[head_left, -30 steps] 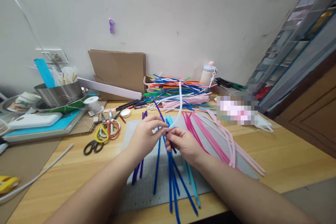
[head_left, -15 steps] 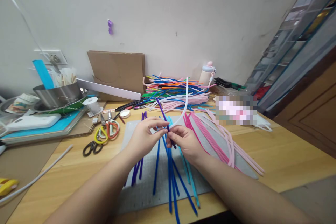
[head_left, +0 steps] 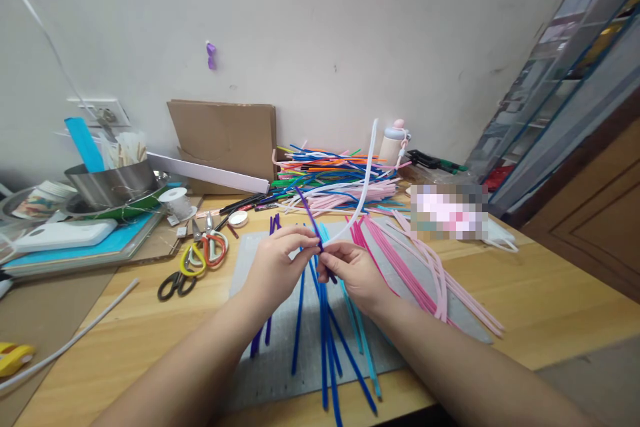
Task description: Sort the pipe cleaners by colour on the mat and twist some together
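Observation:
Over the grey mat, my left hand pinches a dark purple pipe cleaner, whose upper end points up and left. My right hand is closed beside it, thumb and finger pressed where the purple stem meets a white pipe cleaner. The white one curves up and right from the fingertips. How the two join is hidden by the fingers. Beneath the hands lie blue pipe cleaners and light-blue pipe cleaners. Purple pipe cleaners lie partly behind my left hand.
Pink pipe cleaners fan out on the right. A mixed pile of pipe cleaners is against the wall, near a bottle. Scissors, a wire spool and a metal pot are at left.
The white pipe cleaner's free end has swung up and to the right. Both hands stay in nearly the same place with their pinch kept.

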Motion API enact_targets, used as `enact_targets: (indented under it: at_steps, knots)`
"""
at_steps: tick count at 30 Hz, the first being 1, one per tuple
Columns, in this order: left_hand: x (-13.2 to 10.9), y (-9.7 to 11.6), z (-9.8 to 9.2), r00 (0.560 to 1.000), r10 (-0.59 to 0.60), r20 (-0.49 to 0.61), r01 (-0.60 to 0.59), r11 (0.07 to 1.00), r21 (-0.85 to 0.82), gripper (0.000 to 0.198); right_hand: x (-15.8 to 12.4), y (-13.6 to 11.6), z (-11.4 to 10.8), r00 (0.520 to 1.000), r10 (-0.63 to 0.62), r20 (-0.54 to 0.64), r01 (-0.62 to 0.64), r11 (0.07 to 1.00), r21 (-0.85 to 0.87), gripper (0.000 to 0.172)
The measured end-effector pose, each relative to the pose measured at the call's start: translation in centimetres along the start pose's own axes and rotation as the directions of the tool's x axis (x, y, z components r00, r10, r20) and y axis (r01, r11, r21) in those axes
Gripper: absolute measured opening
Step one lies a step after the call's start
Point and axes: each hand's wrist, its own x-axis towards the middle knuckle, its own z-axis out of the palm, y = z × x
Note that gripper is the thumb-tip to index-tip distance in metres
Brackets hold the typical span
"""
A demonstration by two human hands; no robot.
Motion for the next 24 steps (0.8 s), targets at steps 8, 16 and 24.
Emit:
enact_targets:
  at_steps: [8,16,24]
  knots:
    - [-0.19,0.48,-0.09,1.000,-0.012,0.012,0.011,0.996,0.090,0.014,-0.08,-0.16,0.01,1.000,0.013,-0.010,-0.013,1.000,0.008,0.023]
    - [-0.17,0.43,0.06,1.000,0.007,0.028,-0.009,0.998,0.057,0.015,-0.12,-0.36,0.04,1.000,-0.019,0.013,0.019,0.999,-0.031,0.023]
    - [0.18,0.79,-0.05,0.989,-0.135,0.064,0.141,0.985,-0.103,0.014,-0.08,-0.13,-0.02,0.999,-0.027,0.022,0.028,0.998,-0.049,0.023]
